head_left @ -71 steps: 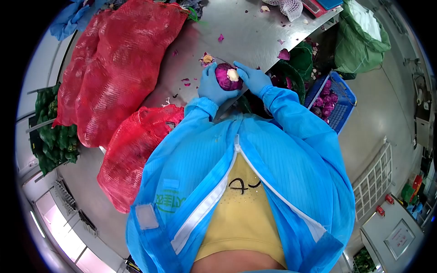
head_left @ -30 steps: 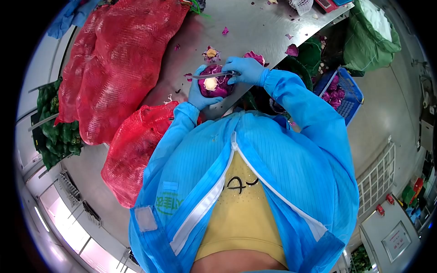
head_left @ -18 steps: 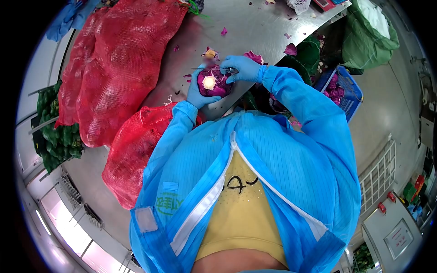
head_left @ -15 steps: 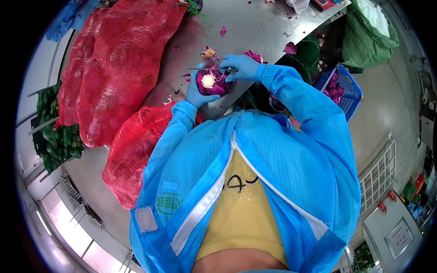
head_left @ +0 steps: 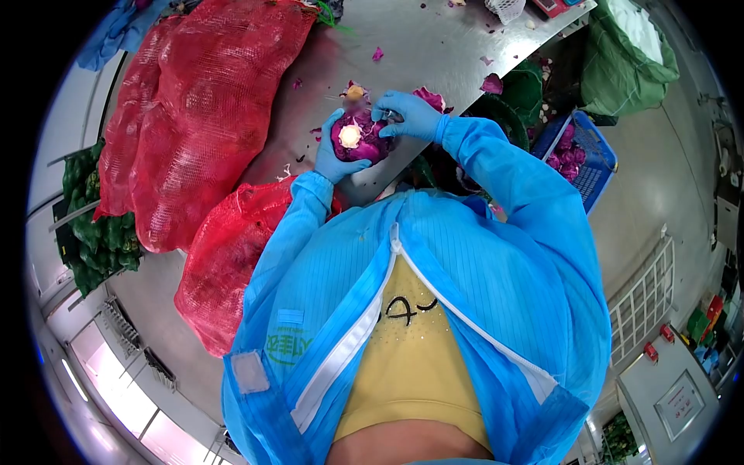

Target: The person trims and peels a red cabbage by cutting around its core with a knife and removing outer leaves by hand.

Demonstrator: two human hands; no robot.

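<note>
No print read clearly.
Green characters [head_left: 288,346] marked the blue jacket [head_left: 496,271], black strokes [head_left: 401,313] the yellow shirt [head_left: 415,368], tiny red print [head_left: 679,402] the framed sign [head_left: 677,412].

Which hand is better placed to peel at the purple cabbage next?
Probably the right hand: its fingers bend at the upper right edge of the purple cabbage, while the left hand cups the opposite side and seems better suited to steadying.

The cabbage [head_left: 370,147] is farther toward nine o'clock than at first, its stem [head_left: 350,136] turned from two o'clock to nine. A loose purple leaf [head_left: 428,98] has appeared at two o'clock from it.
</note>
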